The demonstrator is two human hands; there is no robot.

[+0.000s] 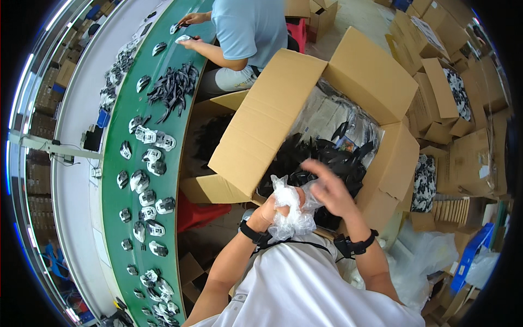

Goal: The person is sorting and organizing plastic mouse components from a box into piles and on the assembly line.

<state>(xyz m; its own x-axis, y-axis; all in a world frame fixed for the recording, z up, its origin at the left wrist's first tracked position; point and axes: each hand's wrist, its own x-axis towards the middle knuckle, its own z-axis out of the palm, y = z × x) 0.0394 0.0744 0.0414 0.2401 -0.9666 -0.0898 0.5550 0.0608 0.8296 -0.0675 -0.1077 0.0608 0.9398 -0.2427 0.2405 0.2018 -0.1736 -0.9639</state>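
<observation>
Crumpled clear plastic (291, 220) is bunched up in front of my body, with my left hand (266, 212) closed around it. Beside it, my right hand (333, 192) is slightly blurred, its fingers stretched out above the near part of an open cardboard box (272, 114). A fold of the plastic lies against or just behind that hand; which, I cannot tell. Dark curved plastic parts (305, 158) fill the near part of the box, and flat clear plastic packaging (332, 111) lies behind them. A dark band circles each of my wrists.
A green conveyor belt (117, 218) along the left carries black-and-white shell parts (147, 198) and a pile of dark strips (173, 87). A person in a light blue shirt (239, 27) handles parts there. A red stool (204, 213) and stacked cartons (468, 163) flank me.
</observation>
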